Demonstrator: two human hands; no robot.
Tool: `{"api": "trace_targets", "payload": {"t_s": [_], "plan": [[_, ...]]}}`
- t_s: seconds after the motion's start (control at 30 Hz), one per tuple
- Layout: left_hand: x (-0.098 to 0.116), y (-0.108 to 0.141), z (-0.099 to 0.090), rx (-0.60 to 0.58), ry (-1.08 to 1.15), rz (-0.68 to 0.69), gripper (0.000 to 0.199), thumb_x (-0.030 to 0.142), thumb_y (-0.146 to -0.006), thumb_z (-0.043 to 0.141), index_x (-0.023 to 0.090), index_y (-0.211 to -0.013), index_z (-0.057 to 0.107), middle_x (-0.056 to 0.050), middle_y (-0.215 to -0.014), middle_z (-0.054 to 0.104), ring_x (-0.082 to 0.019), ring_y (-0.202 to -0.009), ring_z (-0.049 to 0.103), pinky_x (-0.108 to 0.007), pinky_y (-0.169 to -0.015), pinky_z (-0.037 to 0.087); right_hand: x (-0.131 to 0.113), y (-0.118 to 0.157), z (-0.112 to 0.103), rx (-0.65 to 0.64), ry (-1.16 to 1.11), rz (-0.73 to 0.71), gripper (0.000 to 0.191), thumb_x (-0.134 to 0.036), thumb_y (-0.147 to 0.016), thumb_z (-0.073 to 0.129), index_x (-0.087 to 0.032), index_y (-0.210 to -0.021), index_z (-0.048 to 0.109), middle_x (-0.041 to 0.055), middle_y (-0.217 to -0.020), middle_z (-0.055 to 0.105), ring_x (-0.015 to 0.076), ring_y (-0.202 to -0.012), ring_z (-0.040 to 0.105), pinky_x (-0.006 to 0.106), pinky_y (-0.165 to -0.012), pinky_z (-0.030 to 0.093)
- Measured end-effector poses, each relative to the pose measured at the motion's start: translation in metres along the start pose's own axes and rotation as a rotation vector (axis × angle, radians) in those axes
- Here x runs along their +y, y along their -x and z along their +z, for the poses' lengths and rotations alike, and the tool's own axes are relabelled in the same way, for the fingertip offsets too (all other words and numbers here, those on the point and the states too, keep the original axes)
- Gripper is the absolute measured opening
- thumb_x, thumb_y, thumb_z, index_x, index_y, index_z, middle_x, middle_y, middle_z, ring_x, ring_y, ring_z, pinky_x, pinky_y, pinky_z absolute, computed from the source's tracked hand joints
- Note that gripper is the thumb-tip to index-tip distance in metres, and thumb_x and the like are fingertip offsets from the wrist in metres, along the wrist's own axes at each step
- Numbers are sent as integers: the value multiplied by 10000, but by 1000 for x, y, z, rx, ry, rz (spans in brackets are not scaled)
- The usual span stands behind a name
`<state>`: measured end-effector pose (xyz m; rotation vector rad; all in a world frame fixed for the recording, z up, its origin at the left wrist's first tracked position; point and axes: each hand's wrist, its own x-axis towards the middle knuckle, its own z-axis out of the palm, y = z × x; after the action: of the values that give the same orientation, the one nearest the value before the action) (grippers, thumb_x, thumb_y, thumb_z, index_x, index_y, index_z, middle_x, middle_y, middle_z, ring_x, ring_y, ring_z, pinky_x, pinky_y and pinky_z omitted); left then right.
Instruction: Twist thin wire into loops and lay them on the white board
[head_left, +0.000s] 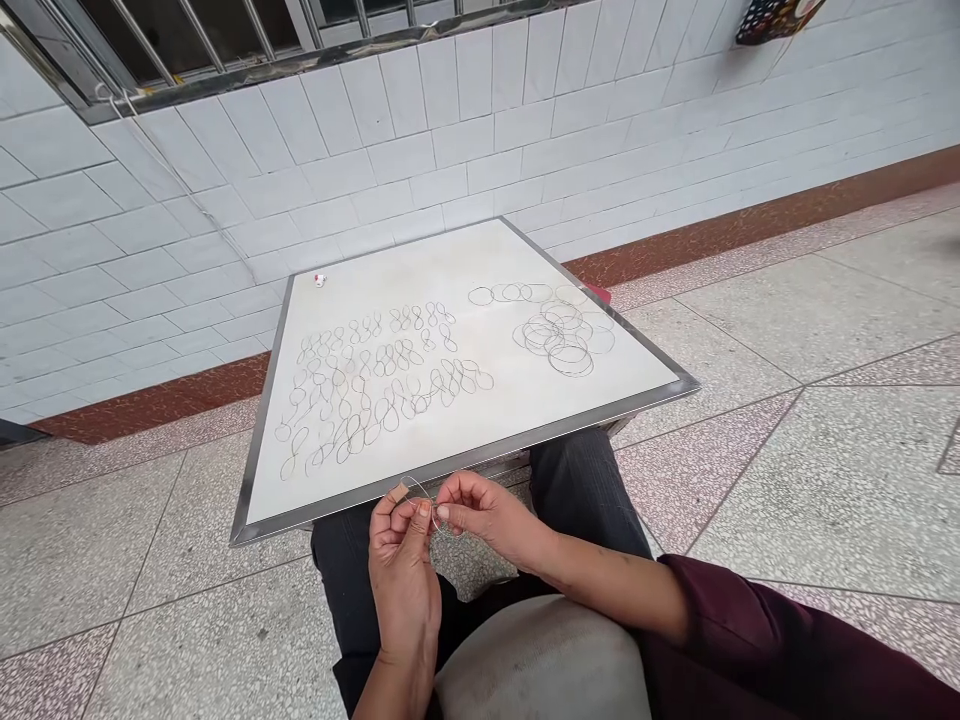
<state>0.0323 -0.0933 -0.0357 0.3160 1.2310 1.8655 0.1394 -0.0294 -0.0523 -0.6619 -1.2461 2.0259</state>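
Note:
Below the table's near edge, my left hand [405, 570] pinches a thin wire loop [418, 486] between thumb and index finger. A tan wrap is on one of its fingertips. My right hand [487, 515] meets it from the right, its thumb and index finger closed on the same loop. On the white table [480, 250], several rows of wires twisted into figure-eight shapes [390, 357] lie on the left and middle. Round wire loops [568, 352] overlap in a pile on the right, with a short row of loops [512, 292] behind them.
A small red and white object [319, 280] sits at the table's far left corner. Behind stands a white tiled wall [450, 140] with a barred window [210, 40]. A patterned cloth item [772, 20] hangs at upper right. My legs are under the table's near edge.

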Motion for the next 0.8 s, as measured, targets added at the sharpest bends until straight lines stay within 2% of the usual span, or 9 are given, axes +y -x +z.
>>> {"api": "trace_targets", "payload": {"t_s": [0.1, 0.2, 0.33, 0.53, 0.63, 0.7, 0.77, 0.8], "plan": [[-2, -1, -1, -9, 19, -32, 429, 196, -658, 848, 190, -1027, 628, 19, -766, 677, -88, -697, 626, -196, -692, 493, 5, -2, 2, 55, 55, -31, 298, -446, -767, 721, -190, -787, 570, -34, -688, 542, 110, -631, 477, 264, -628, 406], [-5, -3, 0, -22, 78, -83, 415, 175, -659, 848, 191, -1020, 643, 20, -772, 672, -80, -695, 628, -190, -706, 508, 7, -4, 3, 135, 188, -112, 200, -353, -793, 680, -192, -769, 563, -33, -676, 540, 111, -621, 485, 254, -606, 403], [-7, -7, 2, -37, 134, -139, 402, 144, -672, 837, 193, -1033, 667, -1, -845, 686, -85, -763, 653, -196, -771, 527, 4, -3, 2, 255, 486, -309, 66, -214, -792, 635, -197, -752, 584, -16, -740, 562, 108, -627, 496, 238, -583, 412], [-9, -11, 3, -37, 123, -182, 375, 99, -710, 799, 181, -1055, 676, -66, -994, 699, -130, -914, 668, -233, -858, 532, 2, -3, -9, 246, 812, -621, 79, -169, -861, 576, -207, -792, 578, 4, -750, 579, 138, -702, 532, 253, -626, 445], [-9, -12, -5, -19, 81, -244, 400, 79, -732, 770, 183, -1103, 663, -102, -1090, 685, -160, -977, 661, -254, -848, 543, -3, -12, -29, 238, 1005, -752, 114, -129, -884, 521, -209, -818, 568, 14, -758, 582, 151, -731, 538, 264, -655, 455], [-7, -14, -14, 2, 26, -282, 406, 76, -747, 751, 187, -1127, 662, -107, -1123, 672, -148, -919, 664, -237, -780, 553, -11, -26, -52, 271, 1174, -824, 156, -95, -887, 481, -206, -814, 564, 25, -765, 579, 160, -755, 539, 270, -676, 454], [-3, -17, -23, 42, -2, -277, 380, 64, -752, 732, 180, -1109, 673, -99, -1085, 674, -125, -851, 660, -211, -726, 551, -23, -46, -83, 391, 1384, -823, 185, -85, -888, 465, -199, -780, 563, 38, -761, 570, 170, -764, 532, 278, -685, 436], [-2, -19, -28, 64, -9, -265, 375, 59, -750, 726, 181, -1101, 677, -92, -1068, 675, -118, -831, 657, -203, -710, 550, -29, -58, -99, 455, 1509, -771, 189, -90, -890, 467, -196, -768, 566, 44, -757, 565, 178, -775, 529, 288, -704, 428]]}}
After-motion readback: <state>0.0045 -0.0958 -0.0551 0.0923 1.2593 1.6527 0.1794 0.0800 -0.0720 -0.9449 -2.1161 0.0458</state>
